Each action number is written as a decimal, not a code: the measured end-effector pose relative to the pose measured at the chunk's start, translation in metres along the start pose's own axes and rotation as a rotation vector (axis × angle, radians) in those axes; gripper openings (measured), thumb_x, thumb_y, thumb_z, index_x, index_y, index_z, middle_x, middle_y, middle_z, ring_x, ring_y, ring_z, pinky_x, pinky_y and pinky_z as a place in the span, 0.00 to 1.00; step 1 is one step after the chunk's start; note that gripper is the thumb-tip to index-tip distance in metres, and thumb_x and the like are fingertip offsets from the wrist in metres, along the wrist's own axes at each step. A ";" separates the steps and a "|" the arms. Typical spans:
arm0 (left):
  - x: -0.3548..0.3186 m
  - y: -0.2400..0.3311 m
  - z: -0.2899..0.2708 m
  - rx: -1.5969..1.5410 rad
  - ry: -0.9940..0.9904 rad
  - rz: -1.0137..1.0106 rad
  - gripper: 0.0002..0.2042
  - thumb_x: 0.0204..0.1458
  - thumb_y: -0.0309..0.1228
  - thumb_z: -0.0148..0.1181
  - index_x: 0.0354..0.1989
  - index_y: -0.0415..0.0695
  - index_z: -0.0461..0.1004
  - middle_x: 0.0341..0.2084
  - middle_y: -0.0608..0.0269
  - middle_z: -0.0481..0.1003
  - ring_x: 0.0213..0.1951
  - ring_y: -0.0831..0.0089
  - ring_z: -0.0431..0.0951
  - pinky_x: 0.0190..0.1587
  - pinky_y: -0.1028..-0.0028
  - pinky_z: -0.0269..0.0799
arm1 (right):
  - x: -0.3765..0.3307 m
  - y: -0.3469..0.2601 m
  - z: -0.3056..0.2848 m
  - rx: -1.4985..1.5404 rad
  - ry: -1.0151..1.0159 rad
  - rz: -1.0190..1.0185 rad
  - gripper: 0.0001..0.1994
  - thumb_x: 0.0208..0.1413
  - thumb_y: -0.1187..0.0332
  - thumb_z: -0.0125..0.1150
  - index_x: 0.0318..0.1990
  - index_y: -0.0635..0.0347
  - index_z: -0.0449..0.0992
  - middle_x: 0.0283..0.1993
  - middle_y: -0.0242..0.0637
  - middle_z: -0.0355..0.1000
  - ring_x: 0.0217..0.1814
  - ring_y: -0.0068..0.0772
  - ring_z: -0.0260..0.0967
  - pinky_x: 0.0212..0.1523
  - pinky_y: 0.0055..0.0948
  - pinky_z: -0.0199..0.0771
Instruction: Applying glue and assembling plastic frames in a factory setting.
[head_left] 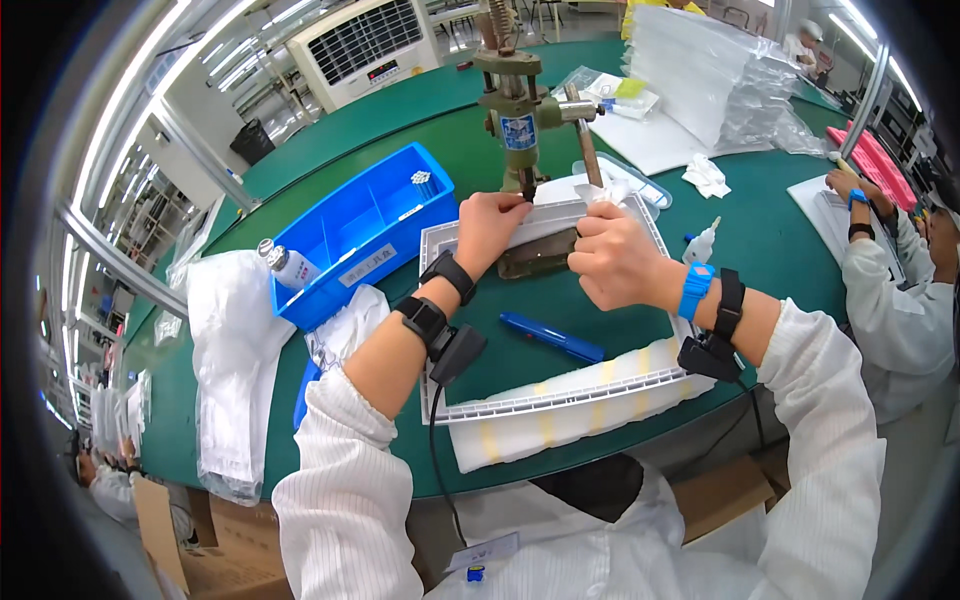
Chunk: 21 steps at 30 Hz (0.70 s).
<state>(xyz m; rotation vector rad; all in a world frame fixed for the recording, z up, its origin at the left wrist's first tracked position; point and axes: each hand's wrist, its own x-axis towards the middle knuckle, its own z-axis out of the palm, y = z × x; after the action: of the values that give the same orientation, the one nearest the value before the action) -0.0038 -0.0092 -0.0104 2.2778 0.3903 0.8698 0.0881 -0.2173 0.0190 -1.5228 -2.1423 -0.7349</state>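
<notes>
Left hand: I see my left hand point(487, 228) curled shut, fingertips pinching the upper edge of the white plastic frame point(560, 400) right under the press tip.
Right hand: my right hand point(612, 258) is a closed fist, gripping the frame's upper edge beside a small dark plate point(537, 256).
Arms: both forearms come up from the lower edge in white sleeves, wrists bent inward toward each other, each with a black strap; the right also wears a blue band point(695, 291).
Frame: it lies flat on the green table point(400, 130), its near edge close to my body.
Press: the green hand press point(515, 95) stands upright just behind my 2 hands.
Nearby: a blue pen point(552, 337) lies inside the frame; a blue bin point(365, 225) sits to the left.
</notes>
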 end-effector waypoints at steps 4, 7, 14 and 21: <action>-0.001 0.003 0.000 -0.034 0.002 -0.005 0.11 0.46 0.32 0.67 0.34 0.37 0.82 0.27 0.48 0.80 0.28 0.59 0.82 0.34 0.70 0.76 | 0.000 -0.002 -0.004 0.013 0.009 -0.003 0.07 0.27 0.72 0.58 0.10 0.56 0.65 0.14 0.33 0.64 0.27 0.35 0.64 0.48 0.35 0.68; 0.002 0.003 -0.003 -0.011 -0.006 -0.005 0.12 0.46 0.32 0.67 0.35 0.36 0.82 0.28 0.48 0.81 0.28 0.63 0.83 0.34 0.71 0.76 | 0.002 -0.002 -0.006 -0.004 -0.024 -0.003 0.06 0.27 0.73 0.58 0.10 0.56 0.66 0.14 0.33 0.64 0.27 0.35 0.64 0.48 0.35 0.67; -0.002 0.004 -0.004 -0.050 0.014 -0.036 0.11 0.45 0.31 0.67 0.34 0.38 0.82 0.28 0.48 0.80 0.29 0.59 0.83 0.34 0.70 0.77 | 0.032 -0.009 -0.064 0.195 0.027 0.036 0.04 0.31 0.75 0.55 0.15 0.60 0.67 0.16 0.38 0.63 0.24 0.41 0.62 0.36 0.38 0.67; 0.001 0.007 -0.004 0.001 0.001 -0.007 0.10 0.46 0.31 0.67 0.34 0.38 0.82 0.27 0.49 0.81 0.30 0.60 0.83 0.35 0.71 0.76 | 0.141 0.103 -0.116 0.886 0.532 0.451 0.10 0.56 0.70 0.47 0.39 0.63 0.73 0.36 0.33 0.71 0.37 0.23 0.68 0.41 0.24 0.68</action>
<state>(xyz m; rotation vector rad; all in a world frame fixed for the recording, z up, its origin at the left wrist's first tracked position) -0.0056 -0.0122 -0.0031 2.2757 0.3983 0.8671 0.1434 -0.1600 0.2126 -1.0739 -1.3432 0.0136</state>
